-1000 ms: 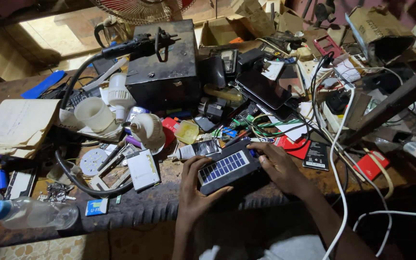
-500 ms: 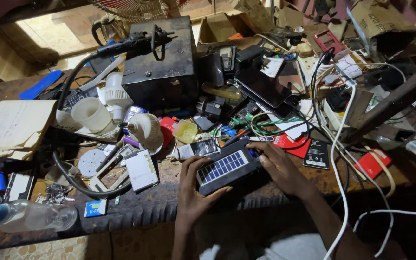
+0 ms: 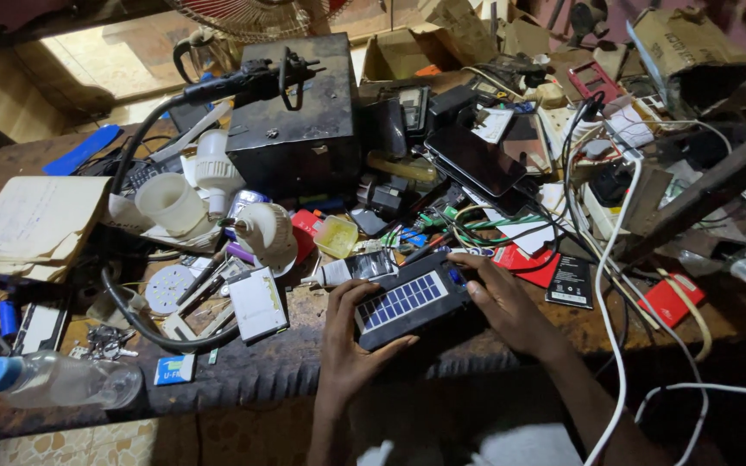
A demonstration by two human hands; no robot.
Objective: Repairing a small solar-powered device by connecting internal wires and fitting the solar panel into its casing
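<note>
Unchanged from half a second ago: left hand (image 3: 344,345) and right hand (image 3: 505,304) still clasping the solar-panel device (image 3: 407,299) from both ends at the near bench edge (image 3: 243,371), fingers curled around its sides. Underside hidden; fingertip contact behind it unclear.

two hands (image 3: 351,341), one solar device (image 3: 407,299), one bottle (image 3: 58,380)

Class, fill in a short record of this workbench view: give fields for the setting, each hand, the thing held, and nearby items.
Setting: cluttered wooden workbench
Left hand: grips the near-left end of the solar-panel device
Right hand: rests on the device's right end
Device: dark, flat, small blue solar panel on top
Nearby: black metal box, white bulb, plastic bottle, red card
</note>
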